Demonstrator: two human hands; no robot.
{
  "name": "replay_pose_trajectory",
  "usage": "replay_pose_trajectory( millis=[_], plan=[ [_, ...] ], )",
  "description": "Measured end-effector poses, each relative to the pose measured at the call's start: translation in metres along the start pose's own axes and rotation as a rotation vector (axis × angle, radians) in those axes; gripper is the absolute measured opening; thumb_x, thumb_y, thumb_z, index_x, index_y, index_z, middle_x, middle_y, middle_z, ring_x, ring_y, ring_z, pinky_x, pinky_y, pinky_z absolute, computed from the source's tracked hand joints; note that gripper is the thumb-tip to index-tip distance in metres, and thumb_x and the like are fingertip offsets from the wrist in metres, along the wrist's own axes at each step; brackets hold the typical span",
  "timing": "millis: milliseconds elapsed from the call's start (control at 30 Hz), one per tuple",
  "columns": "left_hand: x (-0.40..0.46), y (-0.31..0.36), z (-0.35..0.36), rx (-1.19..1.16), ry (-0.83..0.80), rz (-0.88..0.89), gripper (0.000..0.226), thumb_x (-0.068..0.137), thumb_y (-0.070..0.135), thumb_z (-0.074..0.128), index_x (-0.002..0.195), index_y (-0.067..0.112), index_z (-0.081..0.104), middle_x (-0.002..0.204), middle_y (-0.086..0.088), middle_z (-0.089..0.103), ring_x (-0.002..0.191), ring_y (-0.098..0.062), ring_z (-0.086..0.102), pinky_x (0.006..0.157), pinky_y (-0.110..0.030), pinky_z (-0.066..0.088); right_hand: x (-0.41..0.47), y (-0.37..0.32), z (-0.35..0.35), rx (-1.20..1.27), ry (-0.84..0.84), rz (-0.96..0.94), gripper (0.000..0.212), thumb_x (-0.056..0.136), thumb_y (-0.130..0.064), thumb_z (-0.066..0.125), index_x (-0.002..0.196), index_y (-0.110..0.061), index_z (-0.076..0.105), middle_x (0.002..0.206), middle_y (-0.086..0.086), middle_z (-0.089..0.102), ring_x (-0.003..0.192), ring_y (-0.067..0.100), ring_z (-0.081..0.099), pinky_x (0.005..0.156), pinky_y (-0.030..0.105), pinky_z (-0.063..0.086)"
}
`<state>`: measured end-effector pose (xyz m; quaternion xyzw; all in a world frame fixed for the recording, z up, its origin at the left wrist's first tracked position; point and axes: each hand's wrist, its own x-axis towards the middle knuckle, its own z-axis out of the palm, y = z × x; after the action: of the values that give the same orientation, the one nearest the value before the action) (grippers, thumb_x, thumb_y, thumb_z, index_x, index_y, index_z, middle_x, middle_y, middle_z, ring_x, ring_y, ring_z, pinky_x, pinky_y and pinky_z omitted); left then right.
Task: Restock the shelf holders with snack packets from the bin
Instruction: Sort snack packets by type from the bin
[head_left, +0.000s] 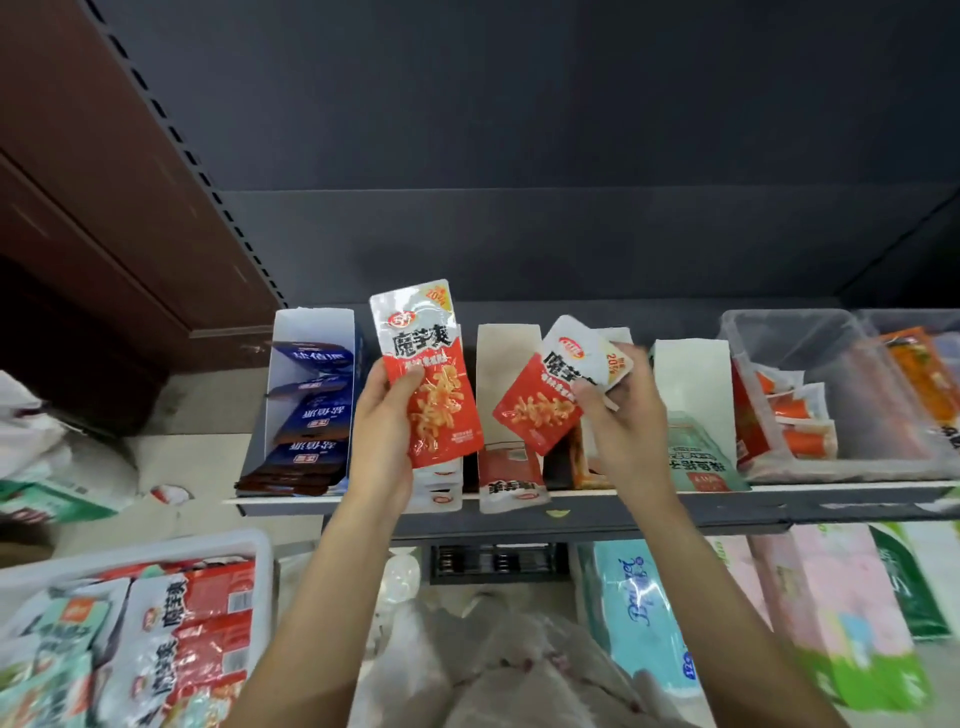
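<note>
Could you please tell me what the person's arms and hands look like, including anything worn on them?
Both forearms are bare up to the frame's bottom edge, with no sleeves showing. The left hand and right hand wear no gloves, and no rings, watch or bracelets are visible.

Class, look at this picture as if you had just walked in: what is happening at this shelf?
A person is restocking snacks. The left hand holds one red-and-white snack packet upright above the shelf holders. The right hand grips a tilted packet with at least one more behind it. Several holders already contain packets. The white bin at lower left has more of the same snack.
</note>
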<state>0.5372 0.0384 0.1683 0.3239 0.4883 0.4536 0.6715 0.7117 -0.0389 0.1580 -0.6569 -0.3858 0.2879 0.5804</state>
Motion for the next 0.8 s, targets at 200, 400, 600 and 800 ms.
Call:
replay_pose_trajectory(
  millis=[200, 400, 600, 800],
  plan=[
    [0.009, 0.016, 0.010, 0.031, -0.096, 0.103, 0.024, 0.092, 0.025, 0.059, 0.116, 0.025, 0.059, 0.110, 0.004, 0.070, 0.103, -0.015, 0.066, 0.081, -0.033, 0.053, -0.009, 0.025, 0.007, -0.243, -0.199, -0.147, 0.010, 0.094, -0.016, 0.057, 0.103, -0.018, 0.054, 0.096, -0.006, 0.064, 0.085, 0.000, 0.062, 0.061, 0.011, 0.046],
    [0.032, 0.015, 0.034, 0.562, -0.256, 0.478, 0.026, 0.088, 0.014, 0.066, 0.113, 0.018, 0.060, 0.103, 0.017, 0.066, 0.090, 0.003, 0.065, 0.075, -0.014, 0.051, -0.022, 0.036, 0.002, -0.806, -0.341, -0.553, 0.011, 0.085, -0.021, 0.061, 0.090, -0.021, 0.071, 0.086, -0.008, 0.069, 0.083, 0.014, 0.060, 0.074, 0.031, 0.051],
    [0.041, -0.023, 0.023, 1.086, -0.361, 0.656, 0.022, 0.084, 0.023, 0.070, 0.104, 0.013, 0.071, 0.105, 0.002, 0.069, 0.101, -0.016, 0.060, 0.085, -0.022, 0.044, -0.032, 0.038, -0.002, -0.974, -0.308, -0.610, 0.023, 0.077, -0.015, 0.075, 0.098, -0.024, 0.073, 0.080, -0.004, 0.069, 0.074, 0.019, 0.060, 0.066, 0.031, 0.050],
    [0.041, -0.041, -0.001, 1.498, -0.391, 0.763, 0.024, 0.088, 0.039, 0.063, 0.100, 0.022, 0.075, 0.107, 0.008, 0.065, 0.104, -0.018, 0.046, 0.089, -0.031, 0.029, -0.036, 0.038, -0.003, -1.010, -0.290, -0.558, 0.008, 0.077, -0.018, 0.073, 0.083, -0.020, 0.070, 0.078, -0.006, 0.069, 0.074, 0.017, 0.059, 0.066, 0.031, 0.048]
  ],
)
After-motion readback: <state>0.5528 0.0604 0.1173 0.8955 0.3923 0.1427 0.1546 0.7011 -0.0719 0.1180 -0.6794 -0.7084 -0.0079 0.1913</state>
